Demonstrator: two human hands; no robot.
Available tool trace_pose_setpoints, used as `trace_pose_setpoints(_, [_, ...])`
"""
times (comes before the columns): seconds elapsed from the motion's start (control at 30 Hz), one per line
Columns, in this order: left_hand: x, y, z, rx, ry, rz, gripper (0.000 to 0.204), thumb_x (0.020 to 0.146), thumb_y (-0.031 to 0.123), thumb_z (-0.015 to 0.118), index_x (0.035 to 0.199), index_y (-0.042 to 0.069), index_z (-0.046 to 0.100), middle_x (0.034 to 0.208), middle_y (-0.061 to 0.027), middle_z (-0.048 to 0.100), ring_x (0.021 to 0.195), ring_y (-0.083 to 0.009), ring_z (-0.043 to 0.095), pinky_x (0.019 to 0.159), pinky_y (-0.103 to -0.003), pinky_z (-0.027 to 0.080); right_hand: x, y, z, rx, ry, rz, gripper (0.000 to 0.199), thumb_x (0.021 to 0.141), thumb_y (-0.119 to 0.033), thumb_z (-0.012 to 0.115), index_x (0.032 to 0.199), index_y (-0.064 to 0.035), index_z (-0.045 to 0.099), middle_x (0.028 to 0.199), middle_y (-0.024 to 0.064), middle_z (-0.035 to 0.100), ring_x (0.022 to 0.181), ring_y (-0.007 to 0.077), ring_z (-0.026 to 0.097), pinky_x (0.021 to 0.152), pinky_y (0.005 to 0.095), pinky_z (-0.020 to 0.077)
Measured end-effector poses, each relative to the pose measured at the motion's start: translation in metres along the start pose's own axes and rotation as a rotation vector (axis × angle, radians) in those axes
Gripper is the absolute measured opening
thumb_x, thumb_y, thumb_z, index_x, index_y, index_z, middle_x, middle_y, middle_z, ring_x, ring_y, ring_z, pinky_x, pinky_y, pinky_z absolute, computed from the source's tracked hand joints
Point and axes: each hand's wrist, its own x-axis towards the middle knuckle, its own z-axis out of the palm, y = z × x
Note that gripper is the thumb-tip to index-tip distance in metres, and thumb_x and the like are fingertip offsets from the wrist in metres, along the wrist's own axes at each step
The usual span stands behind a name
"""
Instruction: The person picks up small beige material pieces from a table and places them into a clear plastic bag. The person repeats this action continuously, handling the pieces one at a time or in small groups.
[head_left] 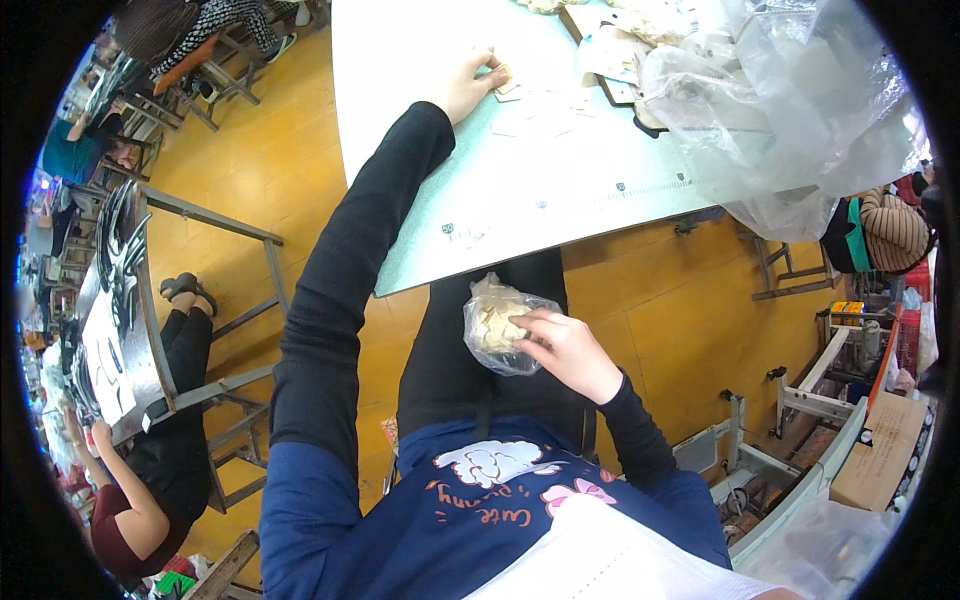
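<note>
Head view: sorting small pale pieces at the table point(560, 190).
Left hand point(470, 85) pinches a piece point(505, 78) on the table's far side; right hand point(565, 350) grips a clear bag point(495, 330) of pieces below the table's near edge. Best keep the bag mouth upward.

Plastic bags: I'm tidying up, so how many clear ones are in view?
3: a small clear bag of pale pieces in the right hand over the lap; a big crumpled bag on the table's right end; another at lower right. More may be hidden.
</note>
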Motion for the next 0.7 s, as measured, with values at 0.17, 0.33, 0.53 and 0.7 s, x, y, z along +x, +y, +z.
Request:
trace_pose_setpoints(0.17, [-0.011,0.003,-0.004,-0.121,-0.081,0.006,0.019,0.093,0.023,0.067,0.101,0.006,0.071,0.113,-0.0114,0.07,0.101,-0.0195,0.065,0.094,-0.032,0.049,0.007,-0.019,-0.026,0.05,0.047,0.04,0.021,0.088,-0.009,0.069,0.107,-0.0019,0.071,0.098,0.0127,0.07,0.076,0.0223,0.066,0.071,0.0306,0.0543])
trace_pose_setpoints(0.33, [-0.05,0.024,-0.012,-0.204,-0.15,-0.022,0.015,0.09,0.017,0.071,0.1,0.007,0.073,0.094,-0.0055,0.073,0.087,-0.0137,0.067,0.085,-0.029,0.053,0.046,-0.032,-0.065,-0.001,0.294,-0.175,0.016,0.087,0.0,0.067,0.102,0.0004,0.072,0.09,0.0113,0.072,0.079,0.017,0.069,0.071,0.028,0.0533])
trace_pose_setpoints(0.53, [-0.08,0.04,-0.014,-0.2,-0.246,0.005,0.015,0.091,0.014,0.068,0.101,0.003,0.072,0.105,-0.0057,0.069,0.098,-0.0153,0.065,0.091,-0.029,0.051,0.136,-0.005,-0.078,-0.164,0.506,-0.164,0.021,0.087,-0.011,0.07,0.105,0.0014,0.071,0.096,0.0116,0.069,0.083,0.0187,0.067,0.073,0.0286,0.0522])
trace_pose_setpoints(0.7, [-0.081,0.039,-0.014,-0.22,-0.196,0.076,0.019,0.095,0.016,0.061,0.107,0.004,0.071,0.109,-0.0048,0.068,0.106,-0.0173,0.062,0.098,-0.03,0.046,0.166,0.017,-0.054,-0.522,0.622,-0.301,0.023,0.086,-0.013,0.072,0.104,0.0014,0.071,0.094,0.0101,0.066,0.078,0.0194,0.066,0.069,0.0272,0.0506])
